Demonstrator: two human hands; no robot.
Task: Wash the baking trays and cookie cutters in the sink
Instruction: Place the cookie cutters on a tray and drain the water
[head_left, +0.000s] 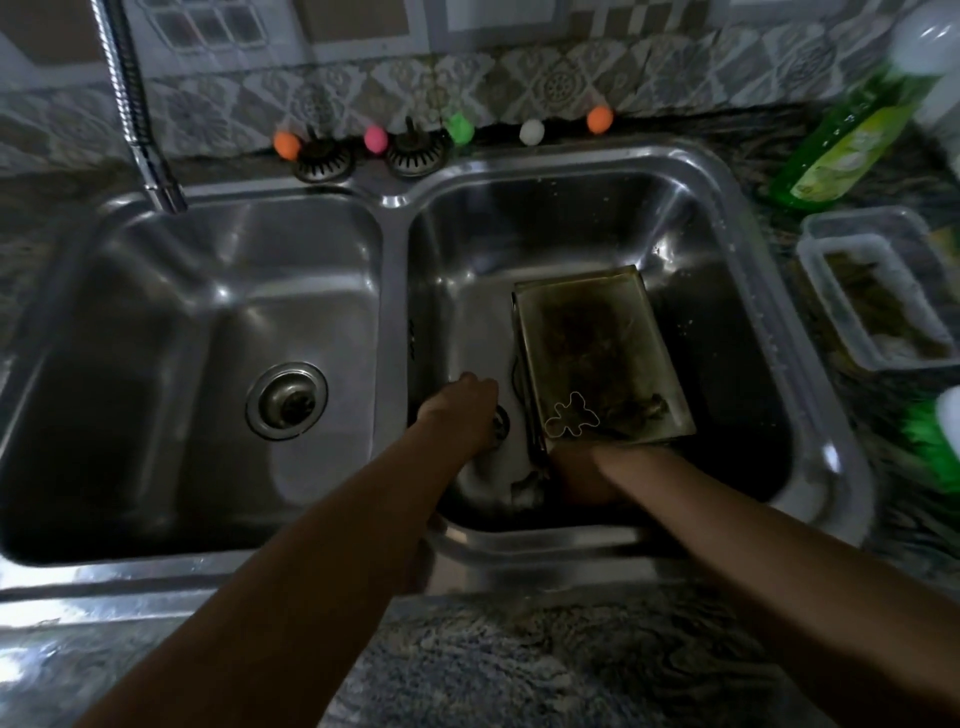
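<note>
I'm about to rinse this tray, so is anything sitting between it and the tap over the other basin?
Only the sink divider lies between the baking tray in the right basin and the tap over the left basin. A cookie cutter rests in the tray.

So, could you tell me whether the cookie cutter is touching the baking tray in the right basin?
Touching. The head view shows the cookie cutter lying flat on the floor of the baking tray, near its front corner, with no gap visible.

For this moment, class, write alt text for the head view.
A person's two hands reach into the right basin of a steel double sink, the right hand at the near edge of a grimy rectangular baking tray holding a wire cookie cutter, the left hand near the drain.
</note>
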